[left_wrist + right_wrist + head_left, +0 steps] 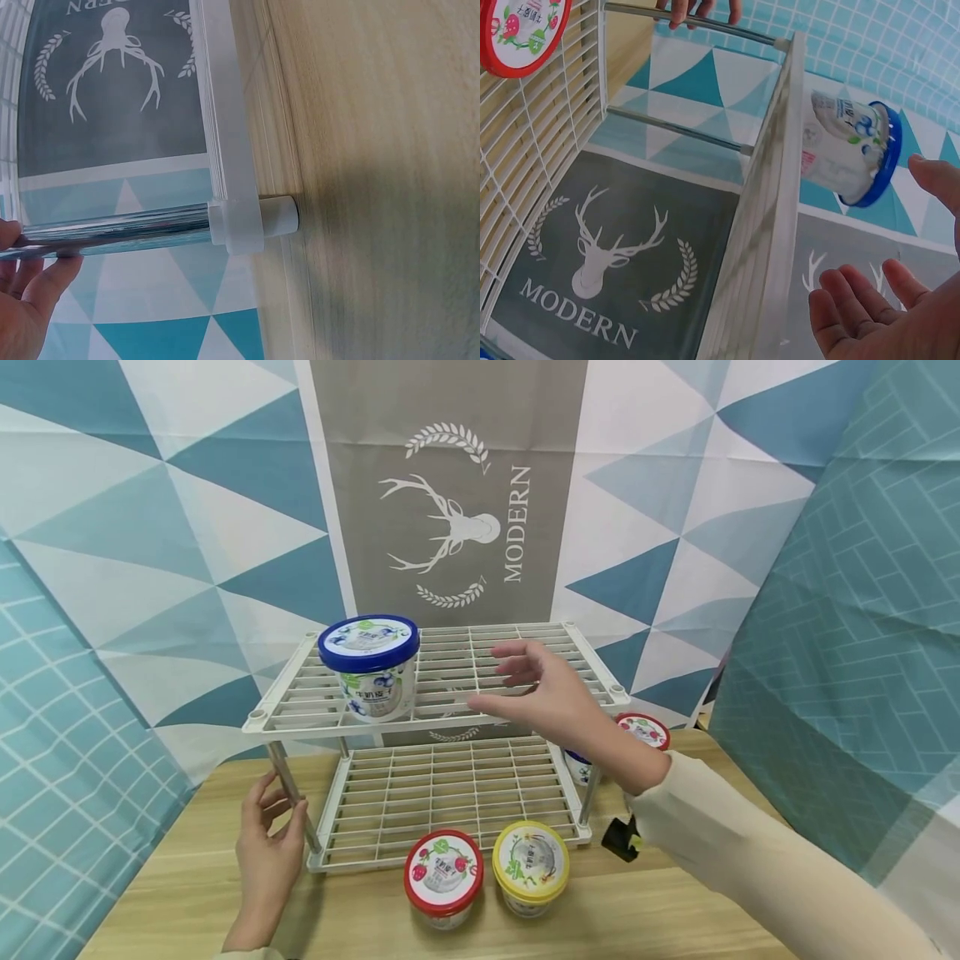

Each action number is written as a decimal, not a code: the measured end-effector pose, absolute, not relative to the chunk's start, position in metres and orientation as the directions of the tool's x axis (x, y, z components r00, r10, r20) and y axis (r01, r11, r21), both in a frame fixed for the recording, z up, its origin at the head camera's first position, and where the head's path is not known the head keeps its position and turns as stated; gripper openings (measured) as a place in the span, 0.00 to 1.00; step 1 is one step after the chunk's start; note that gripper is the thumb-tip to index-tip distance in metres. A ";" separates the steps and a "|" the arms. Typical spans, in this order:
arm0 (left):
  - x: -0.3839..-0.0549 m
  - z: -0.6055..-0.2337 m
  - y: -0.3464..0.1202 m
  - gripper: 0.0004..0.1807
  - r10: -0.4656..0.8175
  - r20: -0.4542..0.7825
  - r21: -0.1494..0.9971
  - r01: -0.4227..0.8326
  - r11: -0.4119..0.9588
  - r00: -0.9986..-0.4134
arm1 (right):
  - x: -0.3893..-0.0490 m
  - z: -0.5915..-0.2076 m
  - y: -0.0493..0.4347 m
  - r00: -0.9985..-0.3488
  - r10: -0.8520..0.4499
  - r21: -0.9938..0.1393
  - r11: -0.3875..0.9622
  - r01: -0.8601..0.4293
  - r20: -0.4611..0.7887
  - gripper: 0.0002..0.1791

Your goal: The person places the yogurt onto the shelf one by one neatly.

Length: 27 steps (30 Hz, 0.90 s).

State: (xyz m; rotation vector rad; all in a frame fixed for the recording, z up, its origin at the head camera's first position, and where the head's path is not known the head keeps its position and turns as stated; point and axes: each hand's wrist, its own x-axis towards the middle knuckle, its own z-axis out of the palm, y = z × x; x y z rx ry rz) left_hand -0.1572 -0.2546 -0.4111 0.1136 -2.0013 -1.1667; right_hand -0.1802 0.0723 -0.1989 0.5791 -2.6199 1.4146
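Note:
A white two-tier rack (465,810) with slatted shelves and metal posts stands on the wooden table. My left hand (272,852) holds its front left metal post (142,225) between thumb and fingers. A white tub with a blue lid (369,668), printed with blueberries, sits upright on the left of the top shelf. Over the right part of that shelf hovers my right hand (551,693), thumb and fingers apart, with nothing between them. The right wrist view shows the blue-lidded tub (847,146) apart from the right hand (892,300).
In front of the rack stand a red-lidded tub (444,877) and a yellow-lidded tub (530,868). Right of the rack are another red-lidded tub (643,731), a partly hidden blue-lidded one (577,767) and a small black object (621,839). A patterned cloth (247,485) hangs behind.

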 end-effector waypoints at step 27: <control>-0.159 -0.413 -0.256 0.36 -0.436 0.590 0.765 0.299 0.570 -0.679 | -0.150 -0.241 0.136 -0.881 -0.316 -0.753 0.463 -0.468 0.353 0.31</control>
